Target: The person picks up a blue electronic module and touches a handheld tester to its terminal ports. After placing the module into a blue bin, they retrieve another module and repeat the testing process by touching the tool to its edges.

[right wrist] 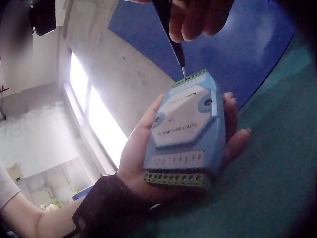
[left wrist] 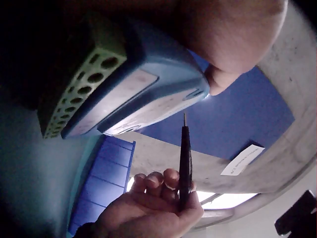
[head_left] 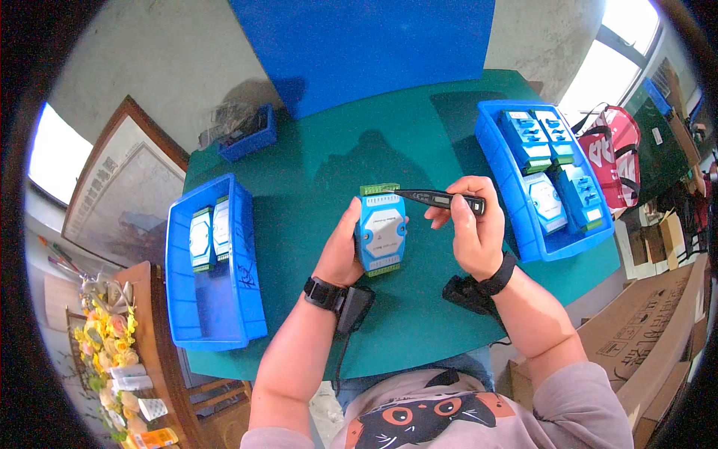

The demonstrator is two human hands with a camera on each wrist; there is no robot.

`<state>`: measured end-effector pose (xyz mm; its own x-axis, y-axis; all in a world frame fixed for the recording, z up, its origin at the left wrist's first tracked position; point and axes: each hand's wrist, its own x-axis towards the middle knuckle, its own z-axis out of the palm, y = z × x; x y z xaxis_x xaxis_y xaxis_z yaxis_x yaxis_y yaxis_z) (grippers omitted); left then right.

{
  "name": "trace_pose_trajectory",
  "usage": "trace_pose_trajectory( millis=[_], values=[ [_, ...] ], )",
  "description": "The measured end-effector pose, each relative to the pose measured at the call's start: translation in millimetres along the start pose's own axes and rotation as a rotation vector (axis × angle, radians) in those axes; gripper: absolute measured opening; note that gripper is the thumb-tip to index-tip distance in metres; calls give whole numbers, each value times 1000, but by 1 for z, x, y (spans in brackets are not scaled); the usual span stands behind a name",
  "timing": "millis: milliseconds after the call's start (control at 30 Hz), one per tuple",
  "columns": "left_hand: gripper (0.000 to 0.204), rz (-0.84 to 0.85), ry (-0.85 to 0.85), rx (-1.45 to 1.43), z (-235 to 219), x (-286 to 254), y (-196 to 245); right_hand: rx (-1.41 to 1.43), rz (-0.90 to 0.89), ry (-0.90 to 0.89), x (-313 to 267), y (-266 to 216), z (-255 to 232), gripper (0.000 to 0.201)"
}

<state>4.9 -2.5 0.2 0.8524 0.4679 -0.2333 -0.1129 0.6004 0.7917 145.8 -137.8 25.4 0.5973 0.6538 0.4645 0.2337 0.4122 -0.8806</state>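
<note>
Cradling the blue module (head_left: 381, 233) in my left hand (head_left: 342, 251) above the green counter (head_left: 314, 172), fingers wrapped round its stiff, light, smooth plastic sides. My right hand (head_left: 473, 233) pinches the slim black screwdriver (head_left: 441, 199), tip at the far terminal strip (head_left: 379, 189).

Open green table (head_left: 419, 142) between left bin (head_left: 213, 329) and right bin (head_left: 501, 157).

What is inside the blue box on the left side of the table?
Two blue-and-white modules stand side by side at the far end of the left bin. The rest shows bare blue floor.
</note>
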Motion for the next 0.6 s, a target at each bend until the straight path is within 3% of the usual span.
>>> trace_pose_trajectory(
  millis=[600],
  values=[
    [62, 9, -19, 8, -2, 0, 1, 0, 19, -5, 1, -3, 2, 16]
  ],
)
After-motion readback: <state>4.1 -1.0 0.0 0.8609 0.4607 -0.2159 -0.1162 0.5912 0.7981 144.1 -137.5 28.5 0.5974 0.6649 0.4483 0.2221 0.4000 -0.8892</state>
